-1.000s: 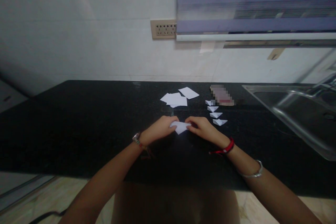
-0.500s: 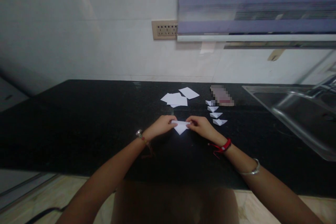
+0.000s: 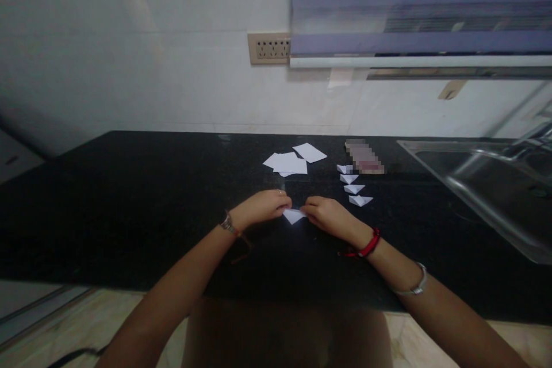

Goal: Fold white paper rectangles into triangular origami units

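Note:
A small sheet of white paper [image 3: 294,216], folded so that a point faces me, is held low at the black countertop between both hands. My left hand [image 3: 268,204] pinches its left end, fingers curled over the top edge. On the right end, the fingers of my right hand [image 3: 325,214] are closed in the same way. Beyond my hands lies a loose pile of flat white paper sheets [image 3: 291,164]. To the right of it, several small folded paper pieces [image 3: 354,189] lie in a column. The fingers hide both ends of the held paper.
A pixelated flat object [image 3: 365,158] lies behind the folded pieces. At the right a steel sink [image 3: 457,195] with a faucet is set into the black countertop [image 3: 129,207]. A socket panel [image 3: 269,49] and a purple-grey panel [image 3: 414,6] are on the wall behind.
Both hands have rolled over toward me, with fingers now over the paper's top edge. The visible paper has become smaller and sits slightly nearer to me.

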The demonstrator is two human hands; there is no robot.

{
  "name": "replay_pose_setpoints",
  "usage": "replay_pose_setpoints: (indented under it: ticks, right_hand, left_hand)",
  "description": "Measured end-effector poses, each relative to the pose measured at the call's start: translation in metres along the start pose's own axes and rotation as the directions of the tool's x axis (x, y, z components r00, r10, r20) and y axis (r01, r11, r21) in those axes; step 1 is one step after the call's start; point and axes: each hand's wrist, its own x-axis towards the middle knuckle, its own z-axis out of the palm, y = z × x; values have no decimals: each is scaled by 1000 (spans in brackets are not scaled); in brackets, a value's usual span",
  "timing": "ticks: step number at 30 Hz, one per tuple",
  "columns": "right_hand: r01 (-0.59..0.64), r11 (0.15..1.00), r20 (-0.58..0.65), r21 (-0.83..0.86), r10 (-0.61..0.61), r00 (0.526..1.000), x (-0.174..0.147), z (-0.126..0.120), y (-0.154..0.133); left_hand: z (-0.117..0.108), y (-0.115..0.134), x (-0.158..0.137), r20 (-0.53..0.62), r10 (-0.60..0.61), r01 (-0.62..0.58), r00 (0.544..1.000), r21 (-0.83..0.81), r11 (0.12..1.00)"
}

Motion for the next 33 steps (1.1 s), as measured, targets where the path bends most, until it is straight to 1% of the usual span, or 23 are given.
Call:
replay_pose_setpoints:
  ticks: [5, 9, 14, 21, 28, 33]
  right_hand:
    - [28, 994, 16, -108, -27, 1000, 0, -2, -8]
    - [53, 982, 19, -181, -50, 999, -1, 0, -13]
    - [110, 962, 35, -248, -105, 994, -1, 1, -19]
    - [116, 958, 43, -263, -108, 993, -2, 0, -22]
    - [58, 974, 13, -219, -56, 998, -4, 3, -24]
    - [26, 971, 19, -237, -22, 1000, -3, 4, -29]
  left_hand:
    - [-2, 2, -2, 13, 32, -34, 999, 138, 990]
    - [-4, 3, -3, 29, 48, -52, 998, 178, 983]
    - [-7, 5, -7, 47, 67, -74, 997, 166, 983]
    - [-7, 4, -7, 38, 24, -29, 999, 117, 993]
    - [-11, 6, -9, 53, -9, 4, 999, 96, 995]
    - [-11, 6, -8, 61, 9, -16, 998, 107, 994]
